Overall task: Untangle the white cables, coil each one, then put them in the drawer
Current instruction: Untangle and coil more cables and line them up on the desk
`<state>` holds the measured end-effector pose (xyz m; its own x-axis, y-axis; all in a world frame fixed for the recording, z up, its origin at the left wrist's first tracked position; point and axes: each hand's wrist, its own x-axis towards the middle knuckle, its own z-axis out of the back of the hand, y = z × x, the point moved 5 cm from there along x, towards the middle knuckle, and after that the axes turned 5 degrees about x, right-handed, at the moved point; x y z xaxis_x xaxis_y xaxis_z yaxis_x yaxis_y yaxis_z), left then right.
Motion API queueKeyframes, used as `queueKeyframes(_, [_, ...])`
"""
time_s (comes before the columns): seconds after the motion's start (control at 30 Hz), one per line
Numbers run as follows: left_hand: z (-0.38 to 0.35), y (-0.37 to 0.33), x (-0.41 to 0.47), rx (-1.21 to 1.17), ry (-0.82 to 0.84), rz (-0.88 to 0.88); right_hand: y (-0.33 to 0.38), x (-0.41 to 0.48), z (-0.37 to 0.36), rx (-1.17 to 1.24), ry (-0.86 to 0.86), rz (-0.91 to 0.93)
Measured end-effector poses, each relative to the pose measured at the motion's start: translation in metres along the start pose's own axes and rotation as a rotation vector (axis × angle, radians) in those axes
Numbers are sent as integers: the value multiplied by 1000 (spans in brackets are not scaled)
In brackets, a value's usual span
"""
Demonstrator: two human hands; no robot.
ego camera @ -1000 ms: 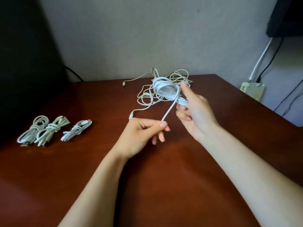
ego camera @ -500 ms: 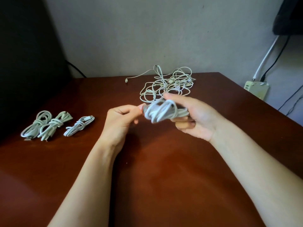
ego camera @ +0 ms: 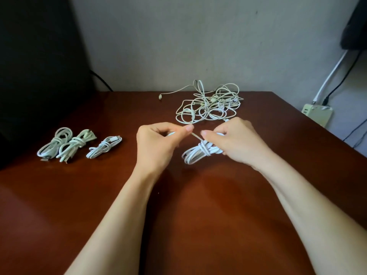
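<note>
Right hand (ego camera: pixel 236 142) clamps the coil (ego camera: pixel 198 153), its long axis running left from the fingers (ego camera: pixel 206 135) above the table (ego camera: pixel 178 215). Left hand (ego camera: pixel 158 143) pinches the tail (ego camera: pixel 195 135), taut between both thumbs; the wrap sits nearer the right. Tangle (ego camera: pixel 208 106) waits just beyond the knuckles; three bundles (ego camera: pixel 77 144) well left.

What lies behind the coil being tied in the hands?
Behind the coil sits the tangled pile of white cables on the table. The right hand covers the pile's near edge and the coil's right end.
</note>
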<state>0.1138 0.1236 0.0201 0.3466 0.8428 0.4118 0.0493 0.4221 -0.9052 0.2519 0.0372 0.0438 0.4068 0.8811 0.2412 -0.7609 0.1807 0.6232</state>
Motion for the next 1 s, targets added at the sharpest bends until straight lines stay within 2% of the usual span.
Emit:
queueKeyframes(0.23, [-16,-6,-9,-19,169,-18,-15,5,7,-182,-323,-4])
queueKeyframes(0.43, [-40,-8,-21,-49,440,25,-39,13,16,-28,-502,-36])
queueKeyframes(0.53, [-44,-2,-23,-88,465,100,-38,12,15,68,-544,-53])
queueKeyframes(0.6, [-44,2,-23,-124,457,173,-40,12,15,246,-571,-85])
queueKeyframes(0.67, [-45,7,-24,-182,453,261,-42,13,11,554,-556,-131])
queueKeyframes(0.73, [-45,10,-25,-259,454,349,-37,12,3,897,-447,-168])
queueKeyframes(0.8, [-44,14,-25,-341,448,436,-27,10,-3,1139,-341,-190])
queueKeyframes(0.9, [-42,16,-23,-472,439,561,-16,8,-6,1338,-245,-192])
queueKeyframes(1.0, [-37,18,-17,-584,381,619,-9,8,-9,1420,-156,-173])
